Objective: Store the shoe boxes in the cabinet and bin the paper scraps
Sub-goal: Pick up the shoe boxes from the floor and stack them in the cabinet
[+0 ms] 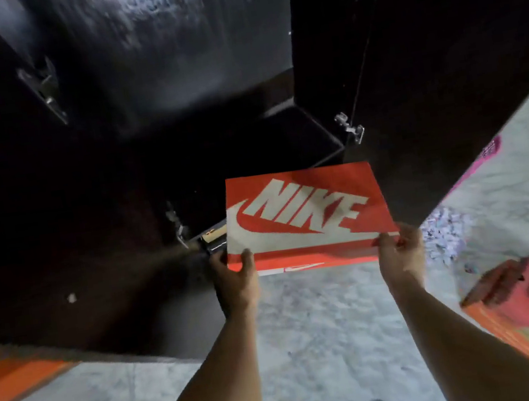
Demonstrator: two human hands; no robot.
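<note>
hands hold a red shoe box (306,215) by its two near corners. the left hand (235,277) grips the near left corner, thumb on the lid and fingers curled under the side. the right hand (400,254) grips the near right corner the same way, thumb on top. the box lid shows a big white word and a swoosh. the box is level and sits in the air at the mouth of the dark cabinet (144,81), which fills the view from 9 to 2 o'clock with both doors open. just past the box at 9 o'clock, a dark box (214,238) peeks out low in the cabinet. at 4 o'clock on the grey floor (325,327) lies another orange box (526,309), blurry. at 8 o'clock an orange box edge (13,381) shows. small paper scraps (444,232) lie at 3 o'clock.
</note>
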